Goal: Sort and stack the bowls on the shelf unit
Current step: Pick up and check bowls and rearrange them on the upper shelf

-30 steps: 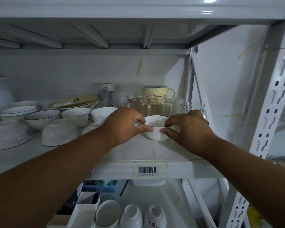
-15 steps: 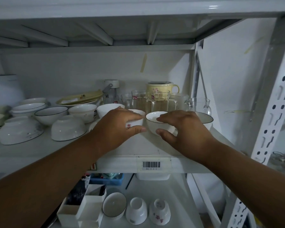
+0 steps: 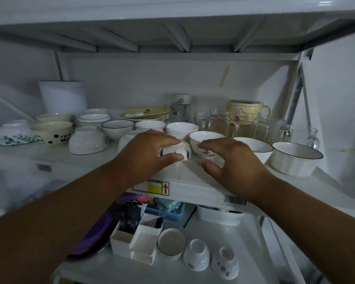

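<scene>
Gripping a small overturned bowl [image 3: 175,151] with blue marks, the left hand [image 3: 147,155] has its fingers curled over the top and its thumb under the near side, a closed grip on the bowl at the front of the shelf [image 3: 193,181]. Just right of that bowl stands a red-marked bowl [image 3: 205,143], upright; the right hand [image 3: 234,160] is around it with fingers spread and loosely bent and the thumb low on the near side, a half-open grip, and whether it touches the bowl cannot be told. Right of the red-marked bowl sit two dark-rimmed bowls, the nearer one [image 3: 258,147] partly behind the right hand, the farther one [image 3: 295,158] well clear. Behind the blue-marked bowl stands a white ribbed bowl [image 3: 181,130], and left of that more bowls, some overturned. Glass cups [image 3: 223,121] and a yellow mug [image 3: 247,108] stand at the back, behind the red-marked bowl.
</scene>
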